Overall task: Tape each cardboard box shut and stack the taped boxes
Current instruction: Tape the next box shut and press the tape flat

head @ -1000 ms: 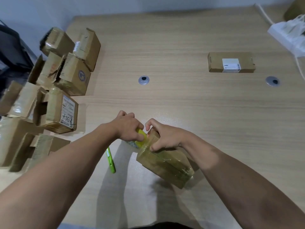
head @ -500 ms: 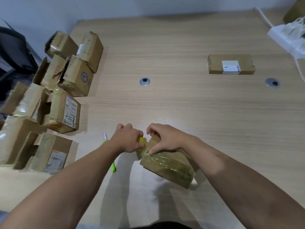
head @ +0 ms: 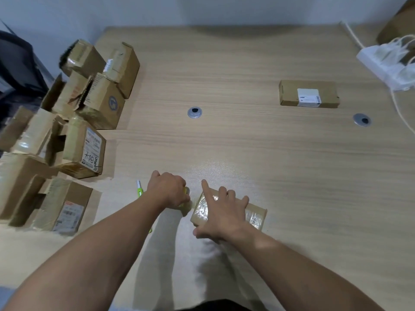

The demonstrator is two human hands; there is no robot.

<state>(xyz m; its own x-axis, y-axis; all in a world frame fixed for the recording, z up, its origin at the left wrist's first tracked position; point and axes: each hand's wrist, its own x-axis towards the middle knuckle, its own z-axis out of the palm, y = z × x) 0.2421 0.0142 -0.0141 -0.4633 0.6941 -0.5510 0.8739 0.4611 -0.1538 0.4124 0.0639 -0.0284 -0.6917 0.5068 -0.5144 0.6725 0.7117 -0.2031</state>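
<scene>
the worry from here is the tape: the left hand (head: 167, 190) has the tape roll (head: 186, 204) drawn up just beside the near-left end of the cardboard box (head: 256, 213). if it tugs sideways harder than the other hand bears down, i'd guess the box skids on the smooth table (head: 235, 142) or the strip lands crooked and wrinkled. the top already looks glossy and a little puckered. i can't make out whether the strip between roll and box is cut, so a tear by hand might lift the end that's stuck. what looks like a green cutter (head: 139, 189) lies just behind the left wrist, partly hidden by the forearm, where an elbow could knock it. the left hand is knuckles-up, fingers curled down around the roll, so only a sliver of yellow shows. the right hand (head: 219, 217) lies flat on the box, fingers straight and spread, forefinger reaching past the far edge, pressing it to the table. the box sits low in the middle, right in front of the person. it is well apart from the heap of boxes (head: 83, 151) at the left edge and from the flat labelled box (head: 308, 93) far to the right, so it isn't stacked yet.
</scene>
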